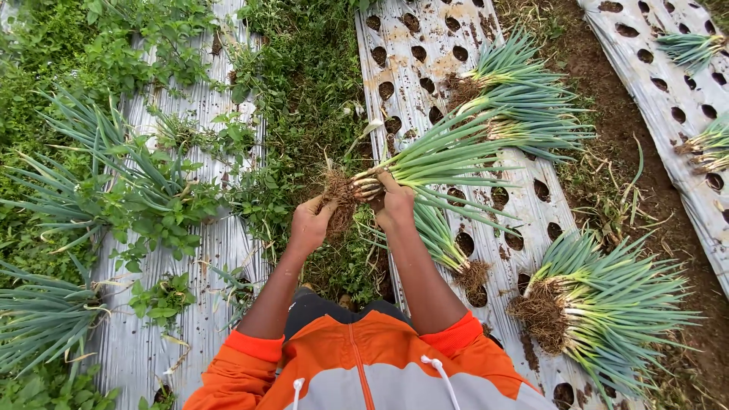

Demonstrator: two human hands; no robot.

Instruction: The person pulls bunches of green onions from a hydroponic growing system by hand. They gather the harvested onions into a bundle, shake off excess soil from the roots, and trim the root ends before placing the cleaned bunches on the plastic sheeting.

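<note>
Lying across the ground, silver plastic sheets [425,45] have round holes. Onion bunches [600,304] rest there. Right hand [396,203] fingers are closed around a green onion bunch [448,156]; left hand [310,224] fingers pinch its roots [338,199].

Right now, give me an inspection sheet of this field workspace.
Surface: silver mulch sheet with planting holes, soil-stained.
Job's things: onion bunch, white stalks, roots clotted with soil.
Clutter: pulled bunches lying on the sheet; weeds between beds.
Grippers: left hand pinches the roots; right hand grips the stalks.
Cables: nothing seen.
Surroundings: standing onions at left, another sheet at right, bare soil between.
</note>
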